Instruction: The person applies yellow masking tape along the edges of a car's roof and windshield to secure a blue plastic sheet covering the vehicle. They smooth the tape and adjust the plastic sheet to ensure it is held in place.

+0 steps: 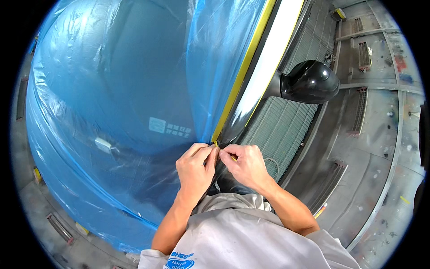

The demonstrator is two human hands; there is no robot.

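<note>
Both hands meet at the lower end of a strip of yellow masking tape (242, 75), which runs along the edge of blue plastic masking film (134, 67) over a car. The fingertips of my left hand (198, 164) pinch the tape end where it meets the film. Close beside them, my right hand (245, 163) has its thumb and forefinger brought together; a bit of yellow shows under its fingers, and what it pinches is too small to tell. A white-and-black car body strip (260, 70) with a thin yellow tape edge lies to the right of the film.
A glossy black side mirror (310, 81) juts out on the right. Below it lies a floor grate (278, 124). The paint-spotted grey wall (379, 127) beyond has several slotted fixtures. Yellow tape rolls (340, 13) sit near the far edges, and the film hangs down at the left.
</note>
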